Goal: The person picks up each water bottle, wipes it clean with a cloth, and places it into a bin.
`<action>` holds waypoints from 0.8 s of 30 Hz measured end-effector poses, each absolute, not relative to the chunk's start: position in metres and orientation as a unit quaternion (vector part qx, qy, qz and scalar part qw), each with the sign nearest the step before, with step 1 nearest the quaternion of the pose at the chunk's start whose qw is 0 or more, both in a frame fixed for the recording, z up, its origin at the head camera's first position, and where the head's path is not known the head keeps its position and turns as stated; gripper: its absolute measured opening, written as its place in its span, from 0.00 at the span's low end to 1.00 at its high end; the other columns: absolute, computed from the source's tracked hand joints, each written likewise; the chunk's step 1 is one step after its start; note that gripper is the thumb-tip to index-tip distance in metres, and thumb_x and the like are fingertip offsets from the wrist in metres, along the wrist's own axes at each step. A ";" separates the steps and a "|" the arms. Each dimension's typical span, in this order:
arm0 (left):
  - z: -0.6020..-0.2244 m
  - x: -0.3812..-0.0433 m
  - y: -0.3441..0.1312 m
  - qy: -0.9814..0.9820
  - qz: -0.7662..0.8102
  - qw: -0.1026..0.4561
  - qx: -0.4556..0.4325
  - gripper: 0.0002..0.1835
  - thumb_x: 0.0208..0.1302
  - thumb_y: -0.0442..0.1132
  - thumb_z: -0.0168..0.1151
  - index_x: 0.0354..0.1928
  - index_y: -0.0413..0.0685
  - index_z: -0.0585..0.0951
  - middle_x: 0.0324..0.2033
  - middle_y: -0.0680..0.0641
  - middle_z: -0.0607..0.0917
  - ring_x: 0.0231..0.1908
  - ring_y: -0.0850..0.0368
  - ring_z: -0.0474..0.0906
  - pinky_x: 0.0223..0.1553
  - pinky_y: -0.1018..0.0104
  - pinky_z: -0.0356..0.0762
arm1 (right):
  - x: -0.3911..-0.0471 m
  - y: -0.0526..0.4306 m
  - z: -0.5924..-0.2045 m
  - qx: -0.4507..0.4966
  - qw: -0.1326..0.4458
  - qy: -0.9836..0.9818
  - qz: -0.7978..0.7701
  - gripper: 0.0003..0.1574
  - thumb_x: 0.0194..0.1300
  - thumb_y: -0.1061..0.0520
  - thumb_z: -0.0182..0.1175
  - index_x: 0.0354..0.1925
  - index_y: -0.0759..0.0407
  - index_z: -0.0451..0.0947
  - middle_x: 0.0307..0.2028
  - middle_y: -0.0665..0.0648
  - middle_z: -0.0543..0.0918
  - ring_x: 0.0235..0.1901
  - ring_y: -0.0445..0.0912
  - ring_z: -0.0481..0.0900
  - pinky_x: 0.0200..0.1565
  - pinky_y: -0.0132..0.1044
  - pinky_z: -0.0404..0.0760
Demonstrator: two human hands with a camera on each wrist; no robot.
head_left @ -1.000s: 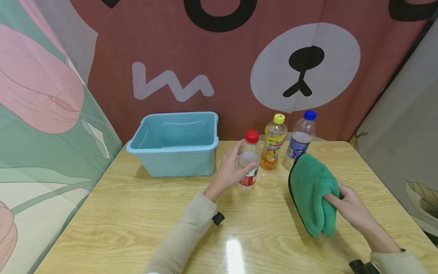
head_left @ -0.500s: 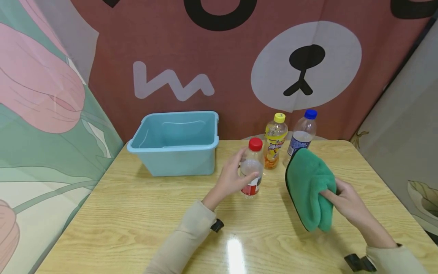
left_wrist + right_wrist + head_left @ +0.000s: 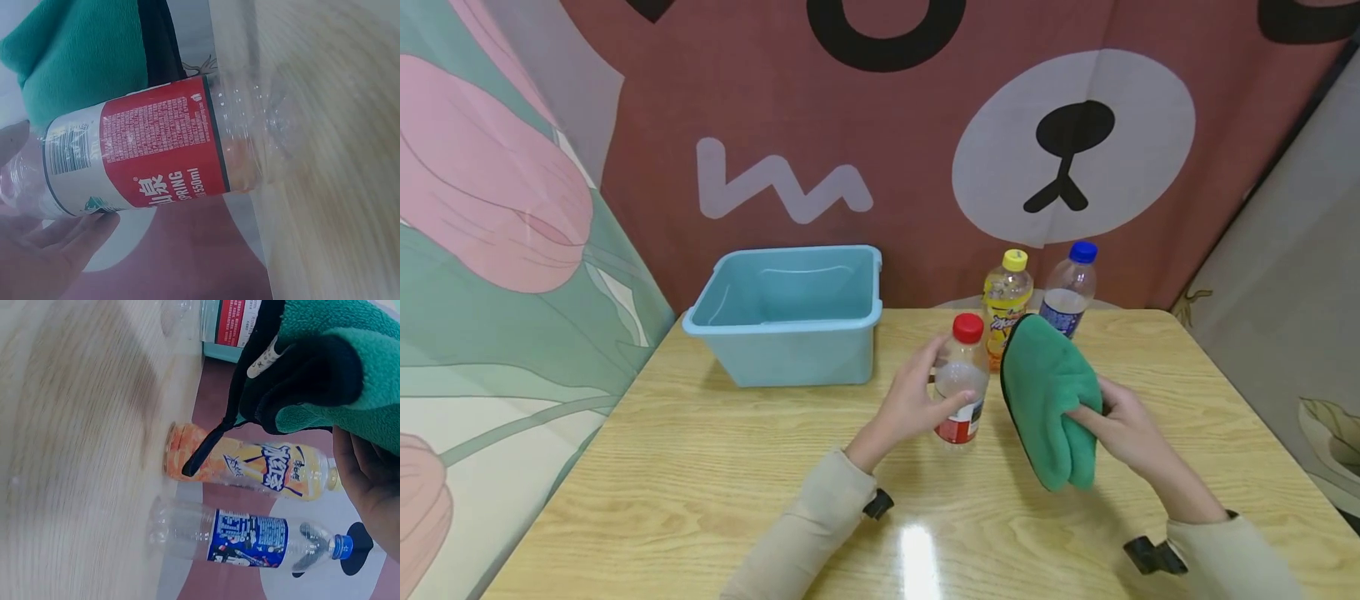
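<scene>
My left hand [image 3: 912, 398] grips a clear plastic bottle [image 3: 961, 379] with a red cap, thumb on the near side and fingers behind it. In the left wrist view the bottle's red and white label [image 3: 156, 147] shows, and its base is by the wooden surface. A folded green cloth [image 3: 1047, 400] with black edging hangs from my right hand [image 3: 1135, 427], pinched between thumb and fingers. The cloth is just right of the bottle, above the table. Seen from the right wrist, the cloth's rolled edge has a small white tag [image 3: 264, 360].
A light blue bin [image 3: 790, 354] stands at the back left of the wooden table [image 3: 700, 492]. Behind the cloth stand a yellow-capped bottle [image 3: 1006, 292] and a blue-capped bottle [image 3: 1067, 292], both partly covered by it. A printed curtain [image 3: 910, 183] hangs behind the table.
My left hand has brought the red-capped bottle nearer and slightly right, away from the other bottles. My right hand has moved left with the green cloth, closing in on that bottle.
</scene>
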State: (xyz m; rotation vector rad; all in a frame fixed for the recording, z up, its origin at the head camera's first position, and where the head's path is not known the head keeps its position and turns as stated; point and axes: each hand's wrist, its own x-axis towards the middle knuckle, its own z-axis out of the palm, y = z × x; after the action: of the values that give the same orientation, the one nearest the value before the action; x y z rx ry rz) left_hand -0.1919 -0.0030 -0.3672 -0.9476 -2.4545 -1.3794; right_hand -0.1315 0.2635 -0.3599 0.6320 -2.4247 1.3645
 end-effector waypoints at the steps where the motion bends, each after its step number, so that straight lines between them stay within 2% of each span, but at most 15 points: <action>1: -0.367 -0.191 -0.003 -0.822 -0.463 0.086 -0.321 0.39 0.55 0.48 0.65 0.65 0.46 0.59 0.52 0.44 0.74 0.51 0.55 0.71 0.45 0.68 0.75 | -0.133 0.262 -0.360 0.222 0.143 -0.839 0.475 0.17 0.61 0.68 0.56 0.49 0.60 0.73 0.39 0.34 0.77 0.36 0.34 0.77 0.34 0.26 0.77; 7: -0.369 -0.189 -0.003 -0.815 -0.461 0.082 -0.340 0.38 0.55 0.47 0.65 0.64 0.46 0.60 0.52 0.44 0.74 0.50 0.54 0.71 0.45 0.70 0.75 | -0.138 0.255 -0.362 0.236 0.134 -0.827 0.493 0.16 0.60 0.70 0.55 0.47 0.58 0.74 0.37 0.38 0.78 0.34 0.35 0.76 0.32 0.27 0.76; 16: -0.370 -0.187 -0.005 -0.814 -0.455 0.081 -0.352 0.39 0.55 0.45 0.65 0.65 0.45 0.58 0.52 0.44 0.73 0.52 0.52 0.71 0.48 0.68 0.74 | -0.145 0.242 -0.362 0.245 0.115 -0.823 0.499 0.16 0.60 0.70 0.55 0.48 0.70 0.71 0.37 0.39 0.78 0.34 0.36 0.77 0.32 0.31 0.77; 22: -0.369 -0.186 -0.007 -0.814 -0.455 0.073 -0.354 0.38 0.57 0.44 0.63 0.66 0.48 0.57 0.53 0.45 0.73 0.53 0.55 0.70 0.48 0.69 0.74 | -0.152 0.233 -0.362 0.267 0.101 -0.820 0.495 0.19 0.59 0.71 0.55 0.50 0.74 0.69 0.36 0.40 0.77 0.34 0.36 0.76 0.33 0.31 0.77; 24: -0.369 -0.186 -0.007 -0.814 -0.458 0.067 -0.351 0.37 0.57 0.44 0.63 0.66 0.48 0.57 0.54 0.44 0.73 0.53 0.54 0.70 0.48 0.69 0.74 | -0.153 0.231 -0.362 0.274 0.090 -0.818 0.497 0.20 0.60 0.71 0.54 0.51 0.74 0.68 0.37 0.42 0.77 0.34 0.36 0.76 0.34 0.31 0.77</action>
State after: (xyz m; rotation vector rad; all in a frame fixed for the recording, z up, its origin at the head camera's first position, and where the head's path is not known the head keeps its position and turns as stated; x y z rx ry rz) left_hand -0.1862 -0.0072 -0.3687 -1.0590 -2.4527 -1.3798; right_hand -0.1530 0.2307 -0.3616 0.8159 -2.4329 1.4765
